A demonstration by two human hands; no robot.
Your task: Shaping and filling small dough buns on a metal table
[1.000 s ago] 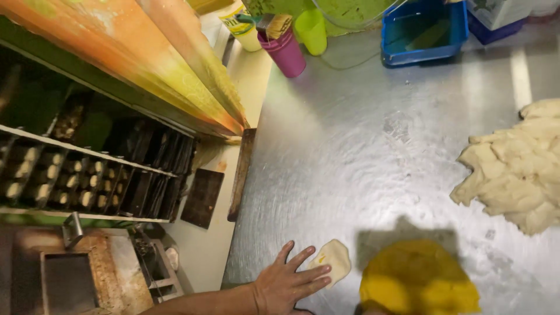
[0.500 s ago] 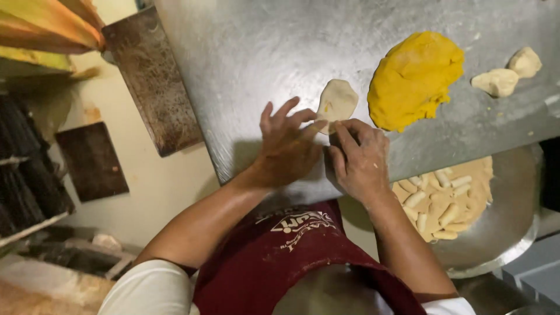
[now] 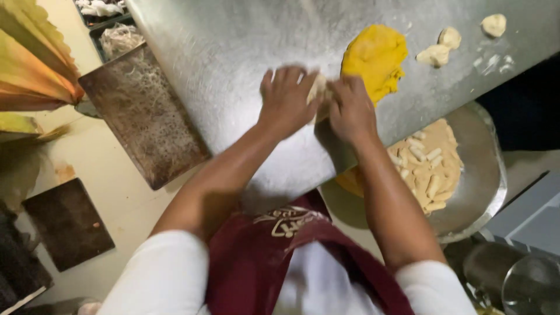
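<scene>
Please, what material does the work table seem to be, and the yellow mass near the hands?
The work table looks like brushed metal, probably stainless steel: grey, with dull reflections. The yellow mass seems a soft, matte paste or filling: uneven, lumpy edges. Its ingredient cannot be told.

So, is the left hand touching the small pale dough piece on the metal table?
Touching. The head view shows the left hand fingers wrapped over the dough piece, with the right hand pressing its other side.

I identify a commercial food-preparation kitchen by the floured stainless-steel worktable [image 3: 233, 64], the yellow filling mound [image 3: 373, 55], pale dough pieces [image 3: 434, 53], a round metal tray [image 3: 481, 186] of shaped pastries [image 3: 426, 169], and worn baking sheets [image 3: 143, 116].
</scene>
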